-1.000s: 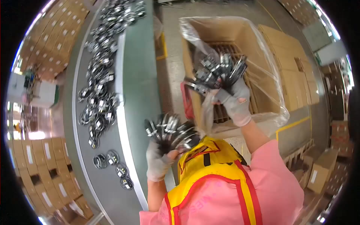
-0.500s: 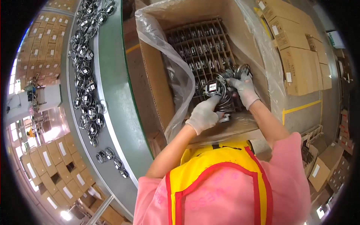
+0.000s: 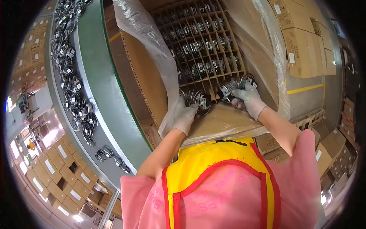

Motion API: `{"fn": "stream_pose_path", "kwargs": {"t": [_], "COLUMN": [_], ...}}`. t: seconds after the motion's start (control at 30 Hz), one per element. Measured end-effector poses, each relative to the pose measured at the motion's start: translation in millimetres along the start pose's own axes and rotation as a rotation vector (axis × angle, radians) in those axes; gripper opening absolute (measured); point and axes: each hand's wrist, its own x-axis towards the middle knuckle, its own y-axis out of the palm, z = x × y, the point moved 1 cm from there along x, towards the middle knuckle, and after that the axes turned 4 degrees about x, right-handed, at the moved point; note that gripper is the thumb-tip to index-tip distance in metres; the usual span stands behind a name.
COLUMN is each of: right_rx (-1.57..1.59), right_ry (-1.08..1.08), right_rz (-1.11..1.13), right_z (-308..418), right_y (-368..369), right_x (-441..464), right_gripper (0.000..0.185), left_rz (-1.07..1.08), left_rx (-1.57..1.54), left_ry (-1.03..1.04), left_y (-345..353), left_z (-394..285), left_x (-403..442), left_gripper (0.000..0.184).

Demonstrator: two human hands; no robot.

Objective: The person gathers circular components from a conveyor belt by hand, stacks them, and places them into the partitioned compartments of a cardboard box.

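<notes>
My gloved left hand (image 3: 184,114) is closed around a bunch of coiled black cables with small metal-and-plastic parts (image 3: 203,102), low over the near row of the divided carton. To its right, my gloved right hand (image 3: 250,100) grips another bunch of coiled cables (image 3: 227,91), fingers curled under it. Beneath both hands lies a cardboard divider grid (image 3: 207,54), whose farther cells hold upright coiled cables. The large carton (image 3: 146,72) around it has a clear plastic liner (image 3: 152,38) folded over its walls. My fingers partly hide both bunches.
On the left runs a conveyor belt (image 3: 97,143) with a long pile of coiled cables (image 3: 72,84) and a few apart near its close end. A green ledge (image 3: 101,84) borders it. Stacked cartons (image 3: 305,49) stand at right, a wooden pallet (image 3: 310,119) below them.
My hands have moved apart, each with its own bunch of coiled cables; the left went left and the bunches are no longer together. The view has shifted, showing more of the near row.
</notes>
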Motion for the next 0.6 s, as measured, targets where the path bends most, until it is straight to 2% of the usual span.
{"fn": "stream_pose_path", "kwargs": {"t": [0.07,0.17,0.2,0.3,0.43,0.47,0.53,0.6], "right_rx": [0.041,0.085,-0.023,-0.134,-0.152,-0.179,-0.222,-0.374], "right_ry": [0.032,0.001,-0.032,-0.024,0.087,0.015,-0.118,-0.087], "right_rz": [0.067,0.084,-0.042,-0.185,0.081,-0.040,-0.282,-0.116], "right_z": [-1.0,-4.3,0.6,-3.0,-3.0,3.6,11.4,9.4], "right_y": [4.1,1.5,-2.1,-14.0,-18.0,-18.6,-17.6,-18.0], "right_x": [-1.2,2.4,-2.7,4.9,4.4,5.0,3.3,3.7], "right_gripper": [0.024,0.028,0.031,0.033,0.029,0.028,0.029,0.029], "left_rz": [0.070,0.150,0.081,0.007,0.011,0.039,-0.052,-0.174], "left_rx": [-0.157,-0.164,-0.160,-0.225,-0.217,-0.210,-0.018,0.081], "left_ry": [-0.015,0.095,0.073,-0.032,-0.077,-0.111,0.039,0.156], "left_y": [5.4,4.1,-0.2,-15.0,-21.5,-24.0,-29.0,-25.0], "left_z": [-0.8,16.4,21.3,33.2,20.9,19.8,26.4,23.2], "left_x": [-2.7,4.0,4.0,9.0,-1.1,-2.0,3.4,0.1], "left_gripper": [0.048,0.045,0.048,0.054,0.053,0.056,0.058,0.058]}}
